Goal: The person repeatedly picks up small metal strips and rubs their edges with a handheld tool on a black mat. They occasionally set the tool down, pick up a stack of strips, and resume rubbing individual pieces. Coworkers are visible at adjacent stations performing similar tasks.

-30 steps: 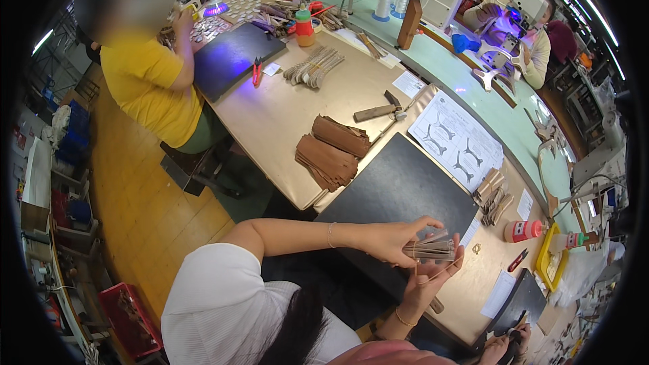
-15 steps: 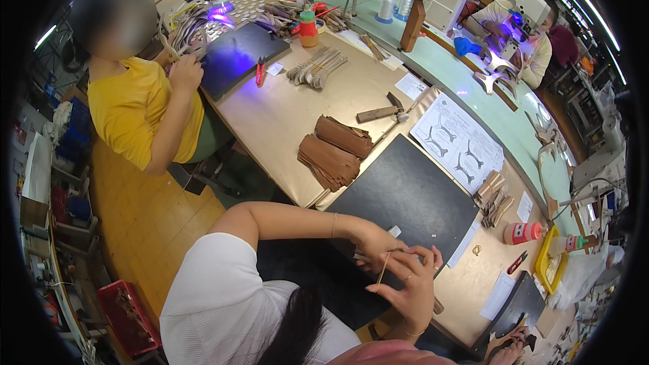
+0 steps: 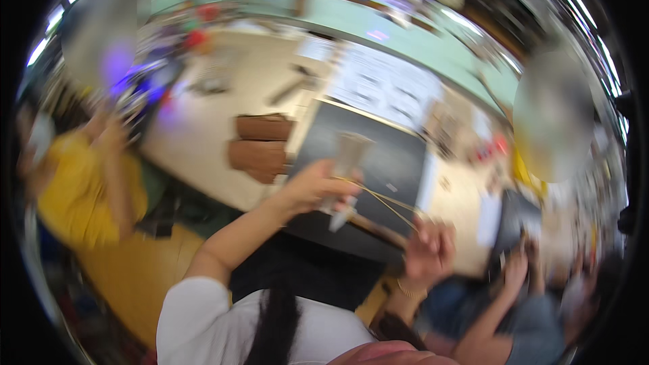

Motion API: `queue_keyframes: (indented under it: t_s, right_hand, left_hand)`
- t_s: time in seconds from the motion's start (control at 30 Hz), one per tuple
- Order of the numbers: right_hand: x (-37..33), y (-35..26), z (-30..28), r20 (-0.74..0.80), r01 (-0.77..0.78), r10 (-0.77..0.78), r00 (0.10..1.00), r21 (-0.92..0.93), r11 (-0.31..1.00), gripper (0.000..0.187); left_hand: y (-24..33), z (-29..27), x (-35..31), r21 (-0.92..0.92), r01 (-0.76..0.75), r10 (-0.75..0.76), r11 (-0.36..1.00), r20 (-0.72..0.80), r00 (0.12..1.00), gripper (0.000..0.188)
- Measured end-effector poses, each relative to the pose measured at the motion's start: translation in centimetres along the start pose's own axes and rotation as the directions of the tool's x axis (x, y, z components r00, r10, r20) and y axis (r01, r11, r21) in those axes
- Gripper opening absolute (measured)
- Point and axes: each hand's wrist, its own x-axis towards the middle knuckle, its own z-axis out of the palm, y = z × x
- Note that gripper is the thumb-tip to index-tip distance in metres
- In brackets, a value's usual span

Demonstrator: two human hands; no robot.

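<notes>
The picture is blurred by motion. My left hand [image 3: 316, 188] is shut on a small pale leather piece [image 3: 349, 154] and lifts it over the black mat [image 3: 399, 162]. My right hand [image 3: 427, 251] is lower and to the right, fingers pinched on a thin yellowish thread [image 3: 380, 199] that runs taut from the leather piece to it. A thin stick-like tool [image 3: 378, 230] lies under the thread, near the mat's front edge.
Two brown leather pieces [image 3: 260, 142] lie on the tan table [image 3: 196, 128] left of the mat. A white pattern sheet [image 3: 385, 84] lies behind it. A person in yellow [image 3: 88, 189] sits at the left; another person's hand [image 3: 515, 272] is at the lower right.
The view has swung and blurred. My left hand has risen with the leather piece, and my right hand has drawn away to the lower right, stretching the thread between them.
</notes>
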Motion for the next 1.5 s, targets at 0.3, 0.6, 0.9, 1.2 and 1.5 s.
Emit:
queue_keyframes:
  t_s: [0.3,0.6,0.9,1.2,1.5]
  right_hand:
    - [0.8,0.9,-2.5,-0.142,-0.171,0.208,0.968,0.236,0.957,0.063]
    - [0.3,3.0,0.7,0.285,0.121,0.143,0.948,-0.738,0.664,0.096]
    - [-0.4,3.3,2.1,0.249,0.184,0.21,0.945,-0.94,0.286,0.028]
    - [-0.9,3.3,2.5,0.215,0.143,0.214,0.953,-0.941,0.308,0.025]
    - [-0.9,3.4,2.2,0.267,0.226,0.174,0.948,-0.948,0.224,0.036]
  left_hand:
    - [-4.6,5.6,-0.8,0.469,-0.248,0.289,0.848,-0.017,0.957,0.039]
    - [-2.1,4.6,-2.2,0.901,-0.249,0.174,0.354,0.198,0.965,0.114]
    - [-2.5,3.4,-3.4,0.959,-0.181,0.15,0.217,0.15,0.977,0.122]
    - [-2.2,2.9,-3.7,0.954,-0.236,0.085,0.183,0.223,0.971,0.101]
    - [-2.0,3.1,-3.7,0.951,-0.219,0.073,0.22,0.207,0.975,0.099]
